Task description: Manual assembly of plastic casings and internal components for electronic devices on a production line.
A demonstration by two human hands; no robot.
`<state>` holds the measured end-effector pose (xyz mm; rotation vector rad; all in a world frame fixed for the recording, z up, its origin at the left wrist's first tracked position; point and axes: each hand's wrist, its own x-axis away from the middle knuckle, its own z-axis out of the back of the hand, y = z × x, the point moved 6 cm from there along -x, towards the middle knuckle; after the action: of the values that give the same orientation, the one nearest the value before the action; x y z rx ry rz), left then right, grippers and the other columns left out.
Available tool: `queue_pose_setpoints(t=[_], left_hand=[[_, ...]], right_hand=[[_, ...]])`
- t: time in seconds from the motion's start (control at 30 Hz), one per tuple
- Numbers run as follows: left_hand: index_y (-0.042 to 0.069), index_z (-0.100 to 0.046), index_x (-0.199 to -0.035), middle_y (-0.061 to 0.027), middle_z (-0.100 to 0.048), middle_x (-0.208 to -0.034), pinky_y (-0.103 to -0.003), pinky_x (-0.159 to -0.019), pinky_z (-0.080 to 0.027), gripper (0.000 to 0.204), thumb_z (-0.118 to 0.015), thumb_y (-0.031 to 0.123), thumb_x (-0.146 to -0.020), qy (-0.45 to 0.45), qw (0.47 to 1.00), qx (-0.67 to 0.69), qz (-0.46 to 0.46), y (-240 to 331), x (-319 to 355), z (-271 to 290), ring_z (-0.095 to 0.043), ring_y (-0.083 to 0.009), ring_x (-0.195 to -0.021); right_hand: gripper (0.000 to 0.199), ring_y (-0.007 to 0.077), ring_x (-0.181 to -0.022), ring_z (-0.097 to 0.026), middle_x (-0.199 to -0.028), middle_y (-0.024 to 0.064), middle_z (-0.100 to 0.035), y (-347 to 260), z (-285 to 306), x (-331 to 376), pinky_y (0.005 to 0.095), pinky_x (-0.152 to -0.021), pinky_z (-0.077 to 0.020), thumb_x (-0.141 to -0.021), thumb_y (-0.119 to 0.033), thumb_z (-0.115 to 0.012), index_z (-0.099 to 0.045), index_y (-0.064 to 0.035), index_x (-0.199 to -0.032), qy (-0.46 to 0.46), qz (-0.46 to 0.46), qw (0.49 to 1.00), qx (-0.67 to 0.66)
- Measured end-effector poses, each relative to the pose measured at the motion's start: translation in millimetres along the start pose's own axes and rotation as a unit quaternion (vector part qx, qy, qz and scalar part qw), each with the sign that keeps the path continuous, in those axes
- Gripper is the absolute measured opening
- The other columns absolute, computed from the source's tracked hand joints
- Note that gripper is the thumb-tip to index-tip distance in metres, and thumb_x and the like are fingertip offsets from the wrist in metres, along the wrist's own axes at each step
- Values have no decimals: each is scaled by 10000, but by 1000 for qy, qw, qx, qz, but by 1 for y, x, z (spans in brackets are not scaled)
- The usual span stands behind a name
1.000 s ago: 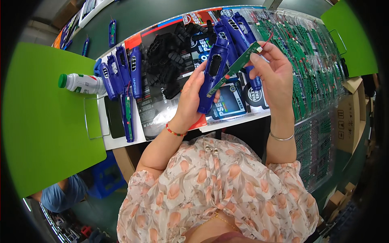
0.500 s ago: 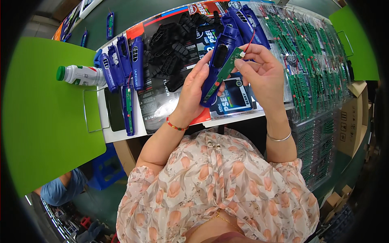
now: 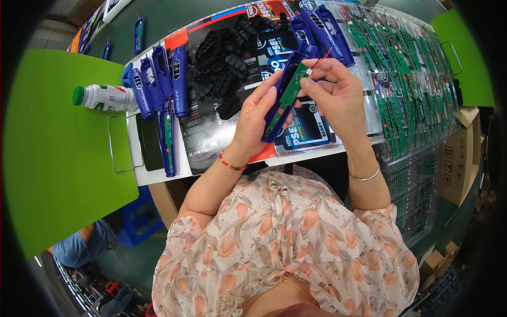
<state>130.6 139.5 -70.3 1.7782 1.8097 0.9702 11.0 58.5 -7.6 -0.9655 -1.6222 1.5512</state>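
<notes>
My left hand (image 3: pixel 253 120) is wrapped round a long dark-blue plastic housing (image 3: pixel 271 116), tilted with its far end to the right. A narrow green circuit board (image 3: pixel 289 96) lies along the housing, over much of its hollow side. My right hand (image 3: pixel 335 98) pinches the board's upper end between thumb and fingers, beside a small white connector (image 3: pixel 308 72). A thin red wire (image 3: pixel 323 57) rises from that end. Whether the board is fully seated in the housing I cannot tell.
Black slotted parts (image 3: pixel 222 63) are heaped beyond my hands. More blue housings (image 3: pixel 179 84) lie at left beside a white bottle (image 3: pixel 108 98), others (image 3: pixel 325 34) at the back. Trays of green boards (image 3: pixel 393 90) stand at right. Green panels (image 3: pixel 68 142) flank the table; a cardboard box (image 3: pixel 457 153) stands at right.
The circuit board has shifted left over the housing and now covers more of its oval opening. My right hand has moved slightly left with it, and the housing has turned a little.
</notes>
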Motion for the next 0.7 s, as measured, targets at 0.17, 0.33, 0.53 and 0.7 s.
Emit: queue_pose_setpoints(t=[0.17,0.33,0.53,0.7], left_hand=[[75,-344,-1478,-100,-663,-970,-213,-587,-485,497,-460,261,-1032,10,996,-82,-17,-3,3,0,-571,-73,-660],[52,-367,-1468,-48,-669,-875,-199,-568,-472,515,-541,97,-985,29,983,-169,-61,7,2,-9,-560,-54,-639],[37,-397,-1450,-57,-677,-896,-198,-556,-474,493,-535,63,-977,36,980,-176,-84,16,0,-12,-573,-59,-619],[33,-408,-1443,-71,-686,-909,-206,-559,-488,491,-544,57,-971,43,986,-148,-69,16,-2,-11,-577,-62,-618]], right_hand=[[294,72,-701,-596,-948,37,-536,0,1,0,225,-612,-477,-769,30,-697,-676,-21,-1058,38,125,981,140],[486,94,-681,-563,-991,56,-489,4,-6,2,239,-626,-485,-728,30,-707,-613,-55,-1198,84,147,974,149],[694,95,-715,-588,-1042,87,-475,1,-13,-2,226,-530,-501,-778,17,-685,-384,-76,-1395,98,32,995,10],[641,92,-725,-604,-1064,83,-486,9,-17,-9,220,-499,-515,-786,0,-688,-419,-66,-1365,78,17,996,-39]])
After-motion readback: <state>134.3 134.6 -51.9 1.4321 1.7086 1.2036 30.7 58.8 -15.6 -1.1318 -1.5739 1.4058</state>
